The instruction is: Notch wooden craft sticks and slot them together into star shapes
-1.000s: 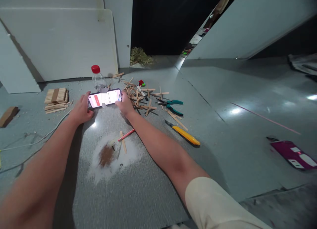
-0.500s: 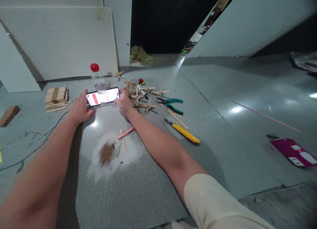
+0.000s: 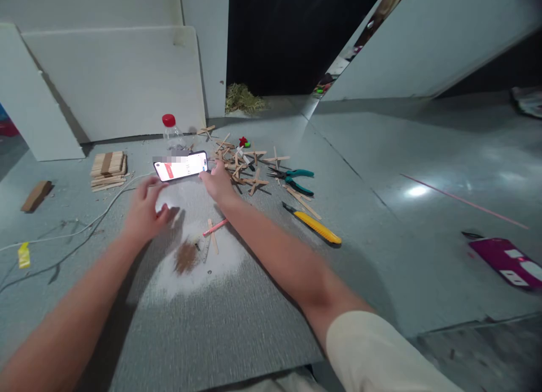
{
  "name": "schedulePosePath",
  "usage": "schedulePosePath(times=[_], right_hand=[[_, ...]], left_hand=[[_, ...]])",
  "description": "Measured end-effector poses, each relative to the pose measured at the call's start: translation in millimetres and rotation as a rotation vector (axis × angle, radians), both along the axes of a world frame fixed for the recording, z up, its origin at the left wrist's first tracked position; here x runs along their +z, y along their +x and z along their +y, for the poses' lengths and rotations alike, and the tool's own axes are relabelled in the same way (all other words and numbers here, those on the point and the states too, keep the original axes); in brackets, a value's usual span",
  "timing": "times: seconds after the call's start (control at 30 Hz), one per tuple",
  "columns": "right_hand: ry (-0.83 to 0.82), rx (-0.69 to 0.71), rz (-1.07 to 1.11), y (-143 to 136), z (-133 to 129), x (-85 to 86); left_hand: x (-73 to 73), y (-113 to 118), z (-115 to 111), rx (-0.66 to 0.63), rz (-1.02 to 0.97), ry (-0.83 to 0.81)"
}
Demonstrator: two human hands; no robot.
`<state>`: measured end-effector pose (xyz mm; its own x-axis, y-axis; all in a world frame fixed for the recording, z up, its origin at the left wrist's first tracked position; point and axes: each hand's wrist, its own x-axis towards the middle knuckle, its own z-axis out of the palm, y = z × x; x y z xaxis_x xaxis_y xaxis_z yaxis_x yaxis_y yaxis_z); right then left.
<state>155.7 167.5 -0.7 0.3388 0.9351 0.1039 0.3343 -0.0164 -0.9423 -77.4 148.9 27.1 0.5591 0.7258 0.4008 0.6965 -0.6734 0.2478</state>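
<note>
A phone (image 3: 181, 167) with a bright screen stands tilted sideways, right in front of a clear bottle with a red cap (image 3: 169, 121). My left hand (image 3: 146, 211) is off the phone, below its left end, fingers apart and somewhat blurred, holding nothing. By the phone's lower right corner is my right hand (image 3: 220, 183), its thumb and forefinger apart; whether the thumb still touches the phone is hard to see. A pink pencil (image 3: 215, 227) lies across a wooden stick (image 3: 212, 237), partly behind my right forearm, near brown powder (image 3: 186, 257) on a pale patch of the grey board (image 3: 212, 330).
Crossed wooden sticks (image 3: 235, 166) lie heaped right of the phone, with teal-handled pliers (image 3: 298, 180) and a yellow utility knife (image 3: 315, 227) nearby. At left are a bundle of sticks (image 3: 108, 165), a brown block (image 3: 36, 196) and a cable (image 3: 99, 216). A purple pouch (image 3: 506, 262) lies far right.
My left hand has let go of the phone's left end and come down toward me. My right hand has shifted slightly away from the right end. The phone stays upright against the bottle area.
</note>
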Motion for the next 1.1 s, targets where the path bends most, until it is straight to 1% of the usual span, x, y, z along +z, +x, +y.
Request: schedulePosePath(times=[0.07, 0.13, 0.2, 0.27, 0.37, 0.47, 0.63, 0.73, 0.8, 0.93, 1.03, 1.1], right_hand=[[0.071, 0.129, -0.11, 6, -27, 7.7], [0.135, 0.333, -0.254, 16, -59, 13.0], [0.162, 0.518, -0.424, 29, -89, 14.5], [0.163, 0.625, -0.587, 41, -111, 12.0], [0.155, 0.734, -0.774, 55, -128, 5.0], [0.148, 0.761, -0.893, 61, -131, 3.4], [0.148, 0.684, -0.978, 68, -130, 19.2], [0.172, 0.73, -0.983, 71, -129, 22.4], [0.209, 0.806, -0.99, 70, -131, 17.3], [0.322, 0.935, -1.015, 63, -139, -0.4], [0.475, 0.936, -1.072, 60, -144, -9.9], [0.535, 0.922, -1.079, 60, -145, -12.8]], left_hand=[[-0.8, 4, -37, -0.168, 0.108, -0.135], [-4.5, 9, -69, -0.254, 0.164, -0.173], [-9.1, 16, -92, -0.292, 0.18, -0.191], [-12.9, 22, -103, -0.317, 0.184, -0.208], [-16.1, 28, -105, -0.353, 0.19, -0.245], [-17.5, 30, -103, -0.373, 0.197, -0.278], [-17.4, 32, -100, -0.359, 0.221, -0.311], [-15.3, 36, -96, -0.352, 0.265, -0.333], [-14.3, 38, -93, -0.36, 0.286, -0.345], [-17.0, 39, -87, -0.398, 0.266, -0.337], [-22.6, 38, -86, -0.41, 0.189, -0.312], [-26.0, 38, -88, -0.404, 0.15, -0.298]])
